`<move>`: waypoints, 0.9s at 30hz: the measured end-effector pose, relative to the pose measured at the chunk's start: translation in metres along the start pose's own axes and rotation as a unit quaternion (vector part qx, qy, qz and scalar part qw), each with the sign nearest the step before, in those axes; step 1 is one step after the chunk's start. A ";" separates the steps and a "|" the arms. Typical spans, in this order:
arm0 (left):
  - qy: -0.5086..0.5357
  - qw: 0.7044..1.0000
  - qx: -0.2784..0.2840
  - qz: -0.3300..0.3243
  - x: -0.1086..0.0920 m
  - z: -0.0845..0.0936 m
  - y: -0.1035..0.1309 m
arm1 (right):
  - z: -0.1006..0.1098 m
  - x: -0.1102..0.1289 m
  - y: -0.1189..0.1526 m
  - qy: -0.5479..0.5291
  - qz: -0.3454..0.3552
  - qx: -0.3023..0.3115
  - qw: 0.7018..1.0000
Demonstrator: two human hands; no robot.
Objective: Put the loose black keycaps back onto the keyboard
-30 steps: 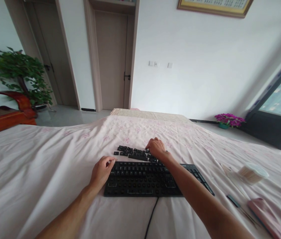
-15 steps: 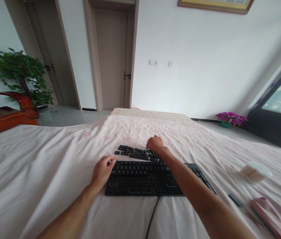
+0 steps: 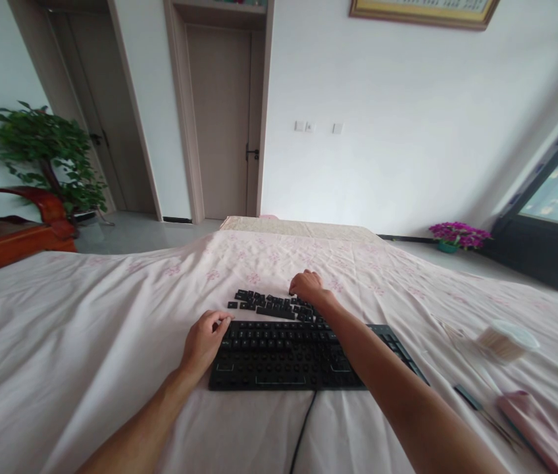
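Observation:
A black keyboard (image 3: 269, 355) lies on the cloth in front of me. Its upper rows have keycaps, while many lower positions are bare. My left hand (image 3: 204, 336) is closed, thumb and forefinger together against the keyboard's upper left corner. Behind the keyboard lie several loose black keycaps (image 3: 275, 312), including a long bar-shaped one. My right hand (image 3: 308, 284) reaches over the keyboard to the right end of these keycaps. Its fingers are bent and closed, with a small dark keycap (image 3: 291, 292) showing at the fingertips; the forearm hides part of the keyboard.
On the right of the pinkish flowered cloth (image 3: 126, 342) are a clear tub of thin sticks (image 3: 505, 342), a slim tool with a dark handle (image 3: 466, 397) and a pink item (image 3: 535, 421). The keyboard's cable (image 3: 303, 428) runs toward me.
Both hands keep nearly the same place and pose. The whole view has shifted slightly, with the scene a few pixels lower.

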State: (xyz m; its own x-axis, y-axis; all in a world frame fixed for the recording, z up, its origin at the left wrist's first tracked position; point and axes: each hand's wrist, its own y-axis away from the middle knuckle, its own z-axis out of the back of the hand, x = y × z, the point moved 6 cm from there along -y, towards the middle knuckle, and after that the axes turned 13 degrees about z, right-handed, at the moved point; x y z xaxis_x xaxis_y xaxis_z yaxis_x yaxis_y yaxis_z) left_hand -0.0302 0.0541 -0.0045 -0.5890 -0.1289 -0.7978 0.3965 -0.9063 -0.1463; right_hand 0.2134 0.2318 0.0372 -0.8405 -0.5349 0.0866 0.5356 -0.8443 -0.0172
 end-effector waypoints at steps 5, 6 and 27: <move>-0.004 1.000 -0.002 -0.012 -0.003 0.002 0.001 | 0.009 0.008 0.012 -0.068 0.006 -0.043 0.997; -0.003 1.000 -0.012 -0.023 -0.006 0.004 0.003 | 0.011 0.014 0.017 -0.090 0.013 -0.050 0.995; 0.184 0.964 0.016 -0.191 -0.084 -0.005 0.079 | -0.002 0.112 0.141 -0.594 0.059 -0.202 0.777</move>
State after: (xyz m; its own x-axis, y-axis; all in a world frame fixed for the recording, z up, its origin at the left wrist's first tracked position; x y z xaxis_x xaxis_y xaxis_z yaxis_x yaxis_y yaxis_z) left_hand 0.0536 -0.0045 0.0484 -0.3962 0.3620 -0.8438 0.1757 -0.8721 -0.4566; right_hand 0.1945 0.0526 0.0430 0.0097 -0.4065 0.9136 0.3317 -0.8606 -0.3864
